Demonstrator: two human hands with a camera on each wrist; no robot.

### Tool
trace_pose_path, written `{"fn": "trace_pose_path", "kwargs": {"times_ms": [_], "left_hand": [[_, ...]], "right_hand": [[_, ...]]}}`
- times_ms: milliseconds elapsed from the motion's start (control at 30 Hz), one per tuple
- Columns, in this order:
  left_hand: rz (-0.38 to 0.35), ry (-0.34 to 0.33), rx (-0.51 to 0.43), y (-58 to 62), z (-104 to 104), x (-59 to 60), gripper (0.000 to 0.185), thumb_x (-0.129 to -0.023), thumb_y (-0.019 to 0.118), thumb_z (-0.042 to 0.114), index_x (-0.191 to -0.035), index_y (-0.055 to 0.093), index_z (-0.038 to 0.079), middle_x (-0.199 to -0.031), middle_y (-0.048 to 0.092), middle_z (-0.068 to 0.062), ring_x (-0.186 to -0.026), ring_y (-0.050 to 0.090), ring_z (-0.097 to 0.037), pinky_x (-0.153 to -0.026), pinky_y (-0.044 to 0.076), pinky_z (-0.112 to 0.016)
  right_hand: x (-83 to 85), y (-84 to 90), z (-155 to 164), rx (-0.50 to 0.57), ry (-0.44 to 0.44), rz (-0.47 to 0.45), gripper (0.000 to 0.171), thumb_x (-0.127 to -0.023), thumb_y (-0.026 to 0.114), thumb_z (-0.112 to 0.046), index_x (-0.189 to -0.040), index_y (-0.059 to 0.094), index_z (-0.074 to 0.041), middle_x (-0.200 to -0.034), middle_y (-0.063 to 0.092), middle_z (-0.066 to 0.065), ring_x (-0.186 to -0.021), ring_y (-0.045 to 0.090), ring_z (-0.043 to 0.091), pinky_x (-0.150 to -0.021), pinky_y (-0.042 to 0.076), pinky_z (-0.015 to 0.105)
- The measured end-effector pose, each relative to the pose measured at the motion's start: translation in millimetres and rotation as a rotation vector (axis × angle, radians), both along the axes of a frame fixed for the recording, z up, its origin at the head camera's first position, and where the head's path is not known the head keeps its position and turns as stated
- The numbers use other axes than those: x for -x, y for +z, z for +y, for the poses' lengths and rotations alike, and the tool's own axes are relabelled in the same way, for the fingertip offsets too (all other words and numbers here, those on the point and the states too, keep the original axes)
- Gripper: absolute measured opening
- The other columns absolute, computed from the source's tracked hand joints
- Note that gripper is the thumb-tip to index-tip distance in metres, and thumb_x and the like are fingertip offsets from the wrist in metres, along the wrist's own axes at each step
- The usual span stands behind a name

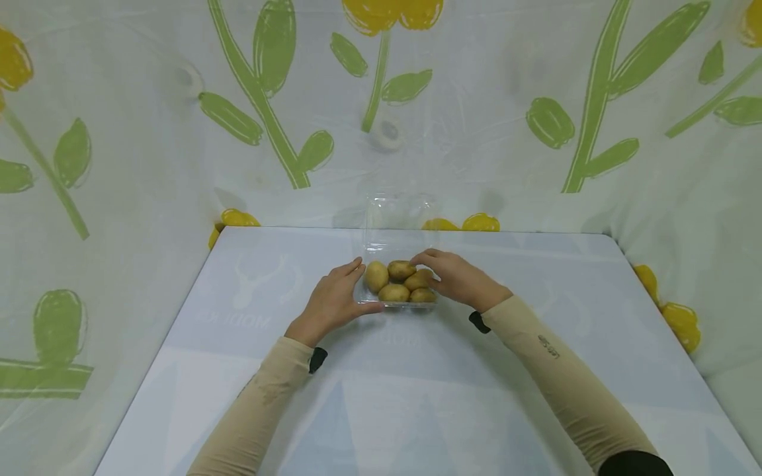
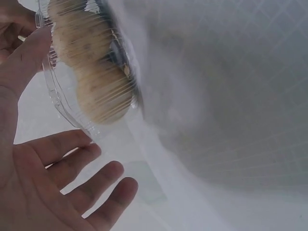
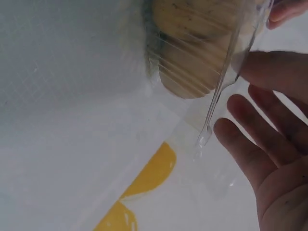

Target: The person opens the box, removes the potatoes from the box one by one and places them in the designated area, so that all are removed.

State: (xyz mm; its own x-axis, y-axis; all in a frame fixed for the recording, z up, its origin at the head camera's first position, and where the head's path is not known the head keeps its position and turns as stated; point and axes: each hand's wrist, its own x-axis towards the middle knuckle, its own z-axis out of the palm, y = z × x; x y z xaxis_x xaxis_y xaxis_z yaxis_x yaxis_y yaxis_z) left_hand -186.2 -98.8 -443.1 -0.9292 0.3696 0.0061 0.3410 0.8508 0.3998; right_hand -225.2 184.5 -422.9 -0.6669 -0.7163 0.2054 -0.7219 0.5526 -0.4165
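Several yellow-brown potatoes (image 1: 393, 293) sit together in a clear plastic clamshell container (image 1: 400, 306), its lid (image 1: 400, 215) raised behind it. My left hand (image 1: 335, 299) spans the container's left side. Its thumb lies at the front rim, and an index fingertip touches a corner, while the other fingers spread loosely in the left wrist view. On the right side, my right hand (image 1: 458, 277) has its thumb beside the right-hand potato (image 1: 419, 279) and an extended finger over the back potato (image 1: 401, 270). Its remaining fingers are relaxed outside the rim in the right wrist view.
The container stands on a pale table (image 1: 369, 403), near its back edge. Behind and beside the table hangs a white curtain (image 1: 464, 132) printed with green stems and yellow flowers. Dark bands show at both wrists.
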Motion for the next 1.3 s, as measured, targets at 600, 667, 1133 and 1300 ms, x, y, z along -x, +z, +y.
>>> {"fn": "trace_pose_path", "kwargs": {"times_ms": [600,667,1133,1300], "left_hand": [[0.008,-0.004,0.022,2.6,3.4,1.3,0.099,-0.081,0.076,0.064,-0.151,0.046,0.001,-0.162,0.035,-0.010,-0.144,0.038,-0.035,-0.114,0.036,-0.055],[0.006,-0.006,0.017,3.5,3.6,1.1,0.098,-0.081,0.077,0.063,-0.151,0.046,0.001,-0.162,0.036,-0.011,-0.144,0.038,-0.036,-0.114,0.035,-0.055],[0.013,-0.009,0.018,3.9,3.1,1.9,0.097,-0.081,0.077,0.062,-0.150,0.047,0.001,-0.161,0.037,-0.012,-0.144,0.039,-0.036,-0.114,0.036,-0.054],[-0.001,-0.006,0.012,3.0,2.2,2.1,0.098,-0.081,0.078,0.061,-0.151,0.046,0.001,-0.161,0.036,-0.012,-0.145,0.038,-0.035,-0.116,0.034,-0.052]], "right_hand": [[3.2,-6.5,-3.6,-0.130,0.065,0.084,0.030,-0.086,0.076,0.008,-0.114,0.071,-0.001,-0.107,0.067,0.013,-0.096,0.067,0.026,-0.082,0.059,0.035],[3.6,-5.6,-3.9,-0.138,0.062,0.070,0.028,-0.088,0.074,0.007,-0.114,0.072,-0.002,-0.109,0.067,0.013,-0.097,0.068,0.027,-0.083,0.059,0.035],[1.1,-4.0,-3.4,-0.218,0.070,0.126,0.037,-0.092,0.068,0.009,-0.123,0.062,-0.009,-0.115,0.061,0.012,-0.088,0.068,0.024,-0.074,0.059,0.033],[1.1,-7.4,-4.8,-0.208,0.092,0.164,0.034,-0.090,0.070,0.010,-0.120,0.064,-0.005,-0.117,0.062,0.013,-0.097,0.067,0.024,-0.082,0.059,0.033]]}}
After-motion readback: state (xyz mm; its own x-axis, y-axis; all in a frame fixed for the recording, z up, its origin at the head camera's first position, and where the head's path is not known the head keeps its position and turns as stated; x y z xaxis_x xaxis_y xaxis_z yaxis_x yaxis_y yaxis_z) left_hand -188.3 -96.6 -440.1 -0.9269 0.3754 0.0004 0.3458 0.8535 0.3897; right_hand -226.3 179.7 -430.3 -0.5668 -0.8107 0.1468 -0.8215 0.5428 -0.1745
